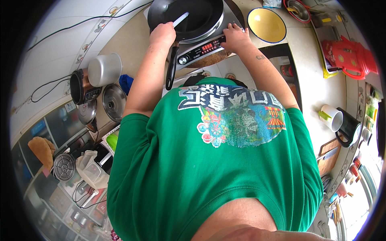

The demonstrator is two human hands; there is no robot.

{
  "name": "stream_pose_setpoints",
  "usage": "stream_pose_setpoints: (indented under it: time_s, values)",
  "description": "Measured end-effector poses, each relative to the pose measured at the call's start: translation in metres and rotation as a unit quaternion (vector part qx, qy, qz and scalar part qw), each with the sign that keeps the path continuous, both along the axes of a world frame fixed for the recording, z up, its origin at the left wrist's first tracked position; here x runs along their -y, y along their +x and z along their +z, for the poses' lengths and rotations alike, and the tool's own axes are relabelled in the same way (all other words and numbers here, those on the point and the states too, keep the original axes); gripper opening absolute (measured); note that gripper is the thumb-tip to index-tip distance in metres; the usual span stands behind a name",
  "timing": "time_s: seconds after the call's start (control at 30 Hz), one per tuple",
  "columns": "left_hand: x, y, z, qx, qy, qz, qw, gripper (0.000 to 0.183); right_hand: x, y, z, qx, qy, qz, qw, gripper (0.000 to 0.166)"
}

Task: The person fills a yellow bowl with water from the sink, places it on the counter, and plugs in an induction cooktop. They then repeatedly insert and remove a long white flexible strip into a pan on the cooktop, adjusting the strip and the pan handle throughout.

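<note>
My left hand is closed around a pale, stick-like utensil, whose tip points into a black wok; the part inside my fist is hidden. The wok sits on an induction cooker with a lit red display, its black handle pointing towards me. My right hand rests on the cooker's right side by the control panel, fingers apart, with nothing seen in it. A yellow enamel bowl with a blue rim stands just right of that hand.
Left of my arm are a metal pot, a dark cooker body and a steel lid. On the right lie a red thermos jug, a white mug, a black kettle and a wooden board. A black cable runs along the wall.
</note>
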State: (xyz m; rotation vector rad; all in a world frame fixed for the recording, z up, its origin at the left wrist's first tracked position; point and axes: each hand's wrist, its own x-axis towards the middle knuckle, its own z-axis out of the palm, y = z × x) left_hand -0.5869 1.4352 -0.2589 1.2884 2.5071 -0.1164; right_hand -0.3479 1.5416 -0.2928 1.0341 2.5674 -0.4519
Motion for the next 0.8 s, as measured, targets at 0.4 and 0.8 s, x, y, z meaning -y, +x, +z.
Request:
stream_pose_setpoints:
  time_s: [0.4,0.8]
  values:
    - [0.007,0.001,-0.010,-0.066,0.087,-0.053,0.993,0.028,0.000,0.001,-0.003,-0.009,0.007,0.000,1.000,0.048]
    - [0.005,0.003,-0.013,-0.076,0.090,-0.050,0.992,0.029,0.000,0.001,-0.001,-0.010,0.004,-0.003,1.000,0.048]
